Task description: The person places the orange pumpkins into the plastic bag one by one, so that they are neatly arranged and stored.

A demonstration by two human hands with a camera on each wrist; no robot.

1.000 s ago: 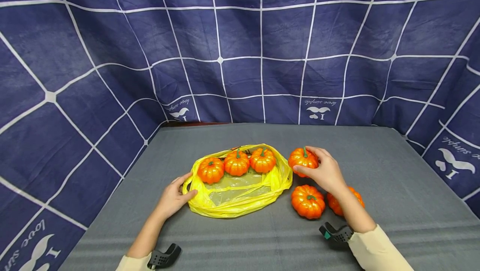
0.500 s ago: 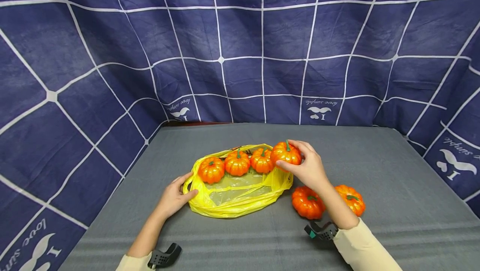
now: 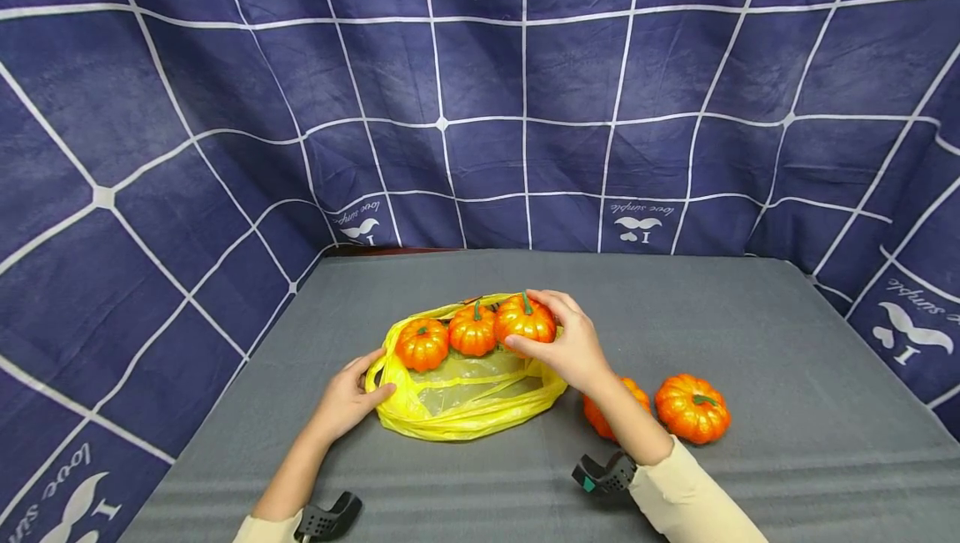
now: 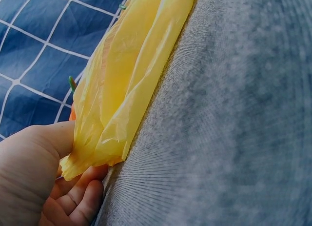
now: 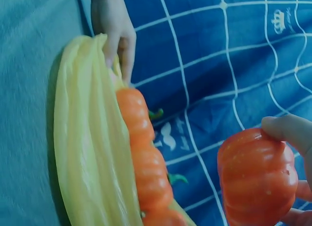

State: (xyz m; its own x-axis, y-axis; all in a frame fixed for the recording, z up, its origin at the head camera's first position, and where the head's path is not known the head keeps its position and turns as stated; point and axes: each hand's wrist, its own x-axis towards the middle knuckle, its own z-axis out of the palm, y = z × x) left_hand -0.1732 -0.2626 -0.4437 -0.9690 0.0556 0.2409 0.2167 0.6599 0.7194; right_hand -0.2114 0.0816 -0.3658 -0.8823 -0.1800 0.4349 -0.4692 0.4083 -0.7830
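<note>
A yellow plastic bag (image 3: pixel 465 422) lies spread open on the grey table, several small orange pumpkins in it. The left pumpkin (image 3: pixel 422 344) and the middle pumpkin (image 3: pixel 473 329) show in the head view; another pumpkin (image 5: pixel 163 219) appears at the bottom of the right wrist view. My left hand (image 3: pixel 351 393) pinches the bag's left end between thumb and fingers. Held by its sides in my right hand (image 3: pixel 566 341), a pumpkin with a green stem (image 3: pixel 523 323) is above the bag's right part, hiding the pumpkin behind it in the head view.
To the right of the bag, a pumpkin (image 3: pixel 693 409) sits on the grey tabletop (image 3: pixel 795 376). Beside it another pumpkin (image 3: pixel 596 419) is partly covered by my right forearm. A blue curtain (image 3: pixel 570 151) with white lines hangs behind and along the sides.
My right hand has carried its pumpkin leftward from beside the bag to over the bag's right part. My left hand has stayed at the bag's left end.
</note>
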